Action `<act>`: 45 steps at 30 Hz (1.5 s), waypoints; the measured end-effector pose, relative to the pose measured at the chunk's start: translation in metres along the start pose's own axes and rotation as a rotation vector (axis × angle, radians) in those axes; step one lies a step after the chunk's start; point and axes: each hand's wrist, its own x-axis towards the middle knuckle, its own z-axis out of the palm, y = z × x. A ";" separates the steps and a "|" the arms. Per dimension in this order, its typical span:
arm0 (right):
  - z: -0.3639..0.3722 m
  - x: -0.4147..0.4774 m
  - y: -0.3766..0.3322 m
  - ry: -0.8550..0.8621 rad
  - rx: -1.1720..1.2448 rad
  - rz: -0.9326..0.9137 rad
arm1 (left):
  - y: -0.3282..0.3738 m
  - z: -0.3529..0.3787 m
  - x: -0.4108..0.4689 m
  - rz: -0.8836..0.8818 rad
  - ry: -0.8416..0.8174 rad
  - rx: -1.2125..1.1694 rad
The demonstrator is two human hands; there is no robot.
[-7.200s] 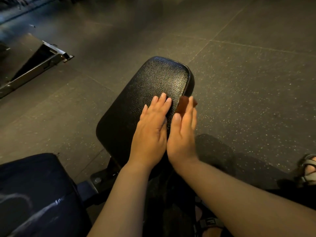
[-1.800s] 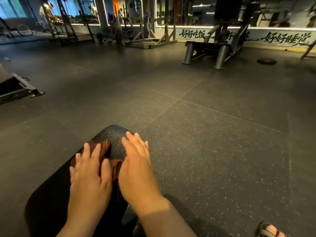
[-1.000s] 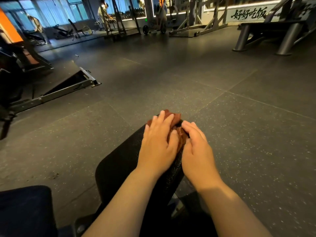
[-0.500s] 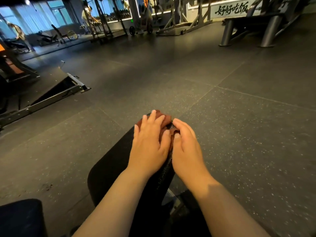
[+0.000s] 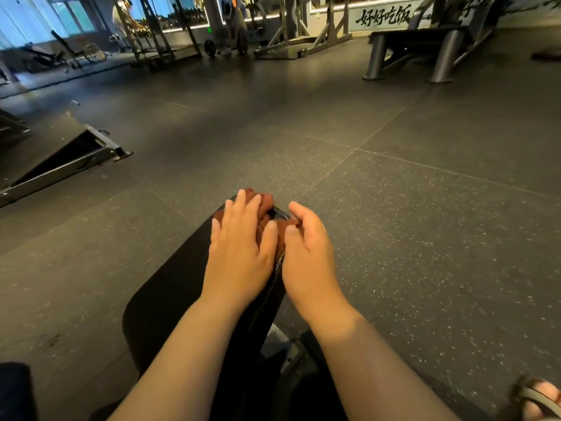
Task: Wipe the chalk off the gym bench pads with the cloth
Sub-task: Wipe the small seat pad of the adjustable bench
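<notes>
A black bench pad (image 5: 170,284) runs away from me in the middle of the head view. A crumpled brown cloth (image 5: 265,200) lies on its far end. My left hand (image 5: 239,247) presses flat on the cloth with straight fingers. My right hand (image 5: 306,250) sits at the pad's right edge, with thumb and curled fingers pinching a fold of the cloth. Most of the cloth is hidden under my hands. I see no chalk marks on the bare part of the pad.
A low metal-framed platform (image 5: 60,159) lies on the floor at left. Another dark pad (image 5: 15,390) shows at the bottom left corner, and a sandalled foot (image 5: 537,399) at the bottom right. Gym machines (image 5: 425,47) stand far back on the speckled rubber floor (image 5: 425,238).
Both hands and the cloth have slid from the middle of the pad to its far end. In the last half second my right hand has shifted slightly right and curled onto the cloth's edge.
</notes>
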 end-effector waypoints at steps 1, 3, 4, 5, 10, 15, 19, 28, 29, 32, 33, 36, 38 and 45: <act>0.000 0.001 0.000 0.013 0.009 0.004 | 0.002 0.003 0.008 -0.094 0.038 -0.005; -0.001 -0.001 0.000 0.026 0.033 0.031 | 0.010 0.010 0.016 -0.206 0.110 0.057; -0.002 -0.003 0.000 0.023 0.048 0.049 | 0.015 0.013 0.014 -0.209 0.121 0.076; -0.002 -0.005 -0.001 0.016 0.061 0.061 | 0.018 0.015 0.008 -0.180 0.118 0.075; 0.000 -0.004 0.002 0.009 0.052 0.041 | -0.001 0.005 -0.062 0.123 0.014 0.085; 0.006 -0.009 0.002 0.031 0.016 0.029 | -0.032 0.001 -0.118 -0.201 0.098 0.098; 0.005 -0.013 0.004 0.003 -0.030 0.002 | -0.022 0.003 -0.070 -0.639 0.233 -0.020; 0.002 -0.015 0.002 0.005 -0.001 0.019 | -0.005 0.008 -0.062 0.068 0.050 0.026; 0.004 -0.014 0.002 0.008 -0.006 0.011 | -0.015 0.005 -0.054 -0.017 0.062 0.007; 0.004 -0.013 0.003 -0.008 -0.018 0.027 | -0.022 -0.002 -0.005 -0.361 0.093 -0.039; 0.004 -0.013 0.003 -0.009 -0.005 0.029 | -0.019 -0.003 0.013 -0.430 0.091 -0.043; 0.000 -0.014 -0.001 0.011 0.073 0.060 | 0.002 0.006 0.040 -0.221 0.088 0.026; -0.003 -0.013 -0.003 0.051 0.180 0.127 | 0.015 0.014 0.032 0.094 0.070 0.022; -0.005 -0.005 0.001 0.138 0.270 0.277 | -0.015 0.004 0.076 0.017 0.000 0.104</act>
